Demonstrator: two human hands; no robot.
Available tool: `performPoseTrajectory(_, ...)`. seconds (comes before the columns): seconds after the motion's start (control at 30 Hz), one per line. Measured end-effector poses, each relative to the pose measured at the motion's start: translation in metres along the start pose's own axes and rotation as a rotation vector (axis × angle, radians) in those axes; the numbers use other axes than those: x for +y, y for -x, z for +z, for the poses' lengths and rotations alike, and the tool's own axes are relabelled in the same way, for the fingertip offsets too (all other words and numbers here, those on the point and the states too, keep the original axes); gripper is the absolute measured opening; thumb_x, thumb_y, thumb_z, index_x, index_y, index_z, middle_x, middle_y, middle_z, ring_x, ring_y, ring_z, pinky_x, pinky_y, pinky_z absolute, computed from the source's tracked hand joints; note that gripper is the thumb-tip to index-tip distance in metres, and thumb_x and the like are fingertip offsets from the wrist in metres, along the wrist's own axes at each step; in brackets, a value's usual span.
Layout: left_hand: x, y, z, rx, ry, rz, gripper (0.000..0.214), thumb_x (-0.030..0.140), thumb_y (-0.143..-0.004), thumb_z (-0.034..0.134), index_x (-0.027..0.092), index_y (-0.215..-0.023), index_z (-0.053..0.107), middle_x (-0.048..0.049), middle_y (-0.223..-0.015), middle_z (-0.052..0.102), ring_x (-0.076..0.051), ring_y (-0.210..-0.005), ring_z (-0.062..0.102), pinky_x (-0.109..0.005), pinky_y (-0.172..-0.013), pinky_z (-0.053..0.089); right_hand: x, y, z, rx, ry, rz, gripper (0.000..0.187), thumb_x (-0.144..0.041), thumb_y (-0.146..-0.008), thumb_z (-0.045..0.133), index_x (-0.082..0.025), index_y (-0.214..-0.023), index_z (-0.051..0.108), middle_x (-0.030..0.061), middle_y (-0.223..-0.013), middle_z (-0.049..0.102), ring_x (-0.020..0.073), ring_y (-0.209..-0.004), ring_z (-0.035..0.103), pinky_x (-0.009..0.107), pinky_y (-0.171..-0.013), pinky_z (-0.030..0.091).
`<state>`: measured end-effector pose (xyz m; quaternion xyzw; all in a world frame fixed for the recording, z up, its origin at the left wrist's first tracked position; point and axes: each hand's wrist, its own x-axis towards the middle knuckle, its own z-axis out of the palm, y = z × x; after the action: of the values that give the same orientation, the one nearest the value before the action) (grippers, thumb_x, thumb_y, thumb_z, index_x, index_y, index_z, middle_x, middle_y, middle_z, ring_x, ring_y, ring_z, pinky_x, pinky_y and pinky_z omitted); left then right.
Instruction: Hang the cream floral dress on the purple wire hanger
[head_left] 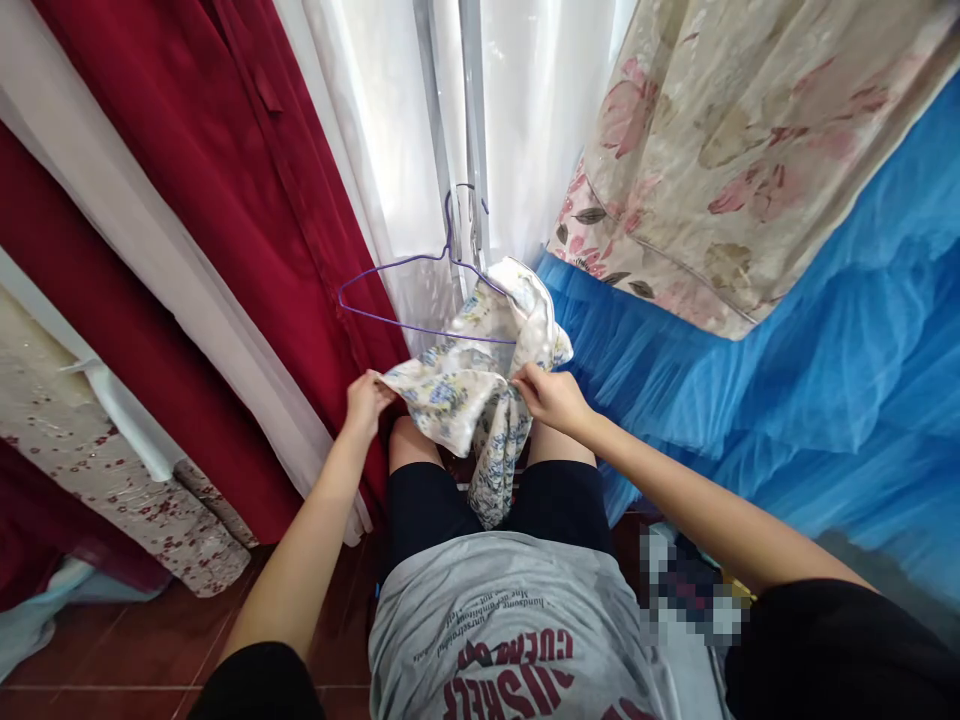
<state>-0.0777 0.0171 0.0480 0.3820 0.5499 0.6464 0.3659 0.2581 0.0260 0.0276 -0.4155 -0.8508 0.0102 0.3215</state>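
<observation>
A white cloth with small blue flowers (pixel 472 385) hangs partly over the right arm of a purple wire hanger (pixel 405 300), which hooks on a pale upright bar by the window. My left hand (pixel 365 402) pinches the cloth's left corner. My right hand (pixel 551 395) grips the bunched middle of the cloth, below the hanger. A long end of the cloth dangles down between my knees.
Dark red curtains (pixel 225 180) and white sheer curtains (pixel 360 130) hang to the left and ahead. A flowered beige fabric (pixel 720 150) and blue netting (pixel 787 380) fill the right side. A rolled flowered cloth (pixel 112 470) leans at the left over a red-brown tiled floor (pixel 150 640).
</observation>
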Motion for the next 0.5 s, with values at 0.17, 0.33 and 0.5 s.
performPoseTrajectory(0.17,-0.016,0.067,0.038,-0.373,0.146,-0.086,0.038,0.052,-0.083,0.072,0.017,-0.08,0.059,-0.0061,-0.077,0.068,-0.018,-0.07,0.067,-0.031,-0.069,0.056,0.023,0.037,-0.011,-0.333,-0.141,0.093,0.022,-0.032,-0.093,0.065,-0.019,-0.111,0.063,0.0094,-0.091,0.076,0.0248,-0.078,0.071,0.033,-0.069,0.051)
performPoseTrajectory(0.33,0.027,0.122,0.08,-0.698,-0.027,0.244,0.035,0.051,-0.095,0.061,0.018,-0.084,0.064,-0.004,-0.081,0.066,-0.019,-0.078,0.064,-0.03,-0.072,0.053,-0.038,0.028,-0.022,-0.509,-0.739,-0.052,0.053,-0.045,-0.081,0.08,-0.019,-0.125,0.063,0.0094,-0.119,0.071,0.026,-0.105,0.068,0.039,-0.092,0.056)
performPoseTrajectory(0.5,0.048,0.133,0.09,-0.651,-0.301,0.579,0.038,0.036,-0.098,0.06,0.023,-0.134,0.06,-0.0075,-0.123,0.067,-0.023,-0.114,0.062,-0.036,-0.101,0.048,-0.065,0.015,-0.038,-0.499,-1.065,0.108,0.033,-0.048,-0.093,0.066,-0.016,-0.1,0.07,0.0054,-0.094,0.073,0.0228,-0.091,0.068,0.038,-0.086,0.057)
